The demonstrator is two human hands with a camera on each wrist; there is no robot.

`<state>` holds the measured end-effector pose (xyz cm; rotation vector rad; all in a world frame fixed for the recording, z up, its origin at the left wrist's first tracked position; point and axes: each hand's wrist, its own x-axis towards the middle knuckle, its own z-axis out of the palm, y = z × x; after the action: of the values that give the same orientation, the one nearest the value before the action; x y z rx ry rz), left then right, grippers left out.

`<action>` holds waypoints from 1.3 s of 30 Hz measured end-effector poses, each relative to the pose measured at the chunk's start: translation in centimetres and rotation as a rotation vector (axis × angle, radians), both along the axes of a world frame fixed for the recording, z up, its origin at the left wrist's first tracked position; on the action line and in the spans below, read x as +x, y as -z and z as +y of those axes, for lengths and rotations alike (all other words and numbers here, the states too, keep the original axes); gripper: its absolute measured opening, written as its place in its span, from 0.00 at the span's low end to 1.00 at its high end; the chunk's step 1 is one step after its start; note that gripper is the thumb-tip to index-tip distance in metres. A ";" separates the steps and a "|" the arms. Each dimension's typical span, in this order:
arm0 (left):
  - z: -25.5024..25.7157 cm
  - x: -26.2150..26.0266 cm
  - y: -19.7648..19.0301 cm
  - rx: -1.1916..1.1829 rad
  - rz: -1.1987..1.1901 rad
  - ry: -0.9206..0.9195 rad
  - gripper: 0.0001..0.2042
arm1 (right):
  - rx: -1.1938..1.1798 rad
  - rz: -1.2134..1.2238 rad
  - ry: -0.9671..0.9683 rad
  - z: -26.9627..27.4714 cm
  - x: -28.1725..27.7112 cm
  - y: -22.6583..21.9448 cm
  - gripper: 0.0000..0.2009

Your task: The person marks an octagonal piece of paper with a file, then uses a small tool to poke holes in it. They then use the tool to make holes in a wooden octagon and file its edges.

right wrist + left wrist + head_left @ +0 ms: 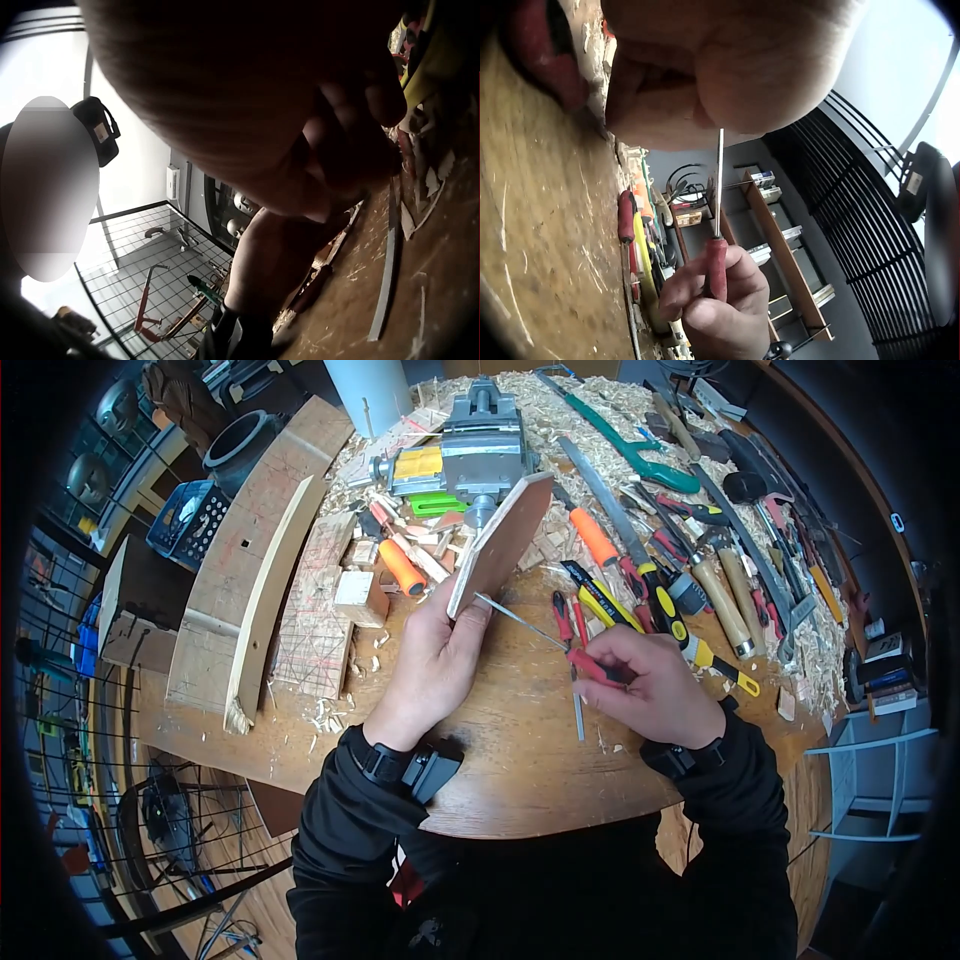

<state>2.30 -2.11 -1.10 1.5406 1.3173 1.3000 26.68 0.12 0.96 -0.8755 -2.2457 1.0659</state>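
Note:
My left hand (pixel 430 665) grips the lower end of a flat wooden board (pixel 512 540), which stands tilted above the table with its far end pointing toward the vise. Between the fingers of my right hand (pixel 655 688) is a thin file with a red handle (pixel 597 666). Its narrow metal shaft reaches left, and the tip is right at the board's lower edge beside my left thumb. From the left wrist, the file's handle (pixel 717 262) shows pinched by thumb and fingers. In the right wrist view my right hand is dark and hides the file.
A grey vise (pixel 483 445) stands behind the board amid wood shavings. Chisels, a yellow utility knife (pixel 598 595) and other tools crowd the right side. Another thin file (pixel 578 715) lies below my right hand. A small wooden block (pixel 361 598) and long wooden strips (pixel 270 600) lie left.

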 end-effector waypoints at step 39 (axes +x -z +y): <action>-0.4 0.1 -0.3 -0.014 0.059 0.020 0.11 | -0.016 0.162 0.184 -0.2 -0.1 0.5 0.10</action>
<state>2.42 -2.52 -0.77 1.5894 1.3410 1.2388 26.63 -0.12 0.48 -0.9466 -1.9853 1.0321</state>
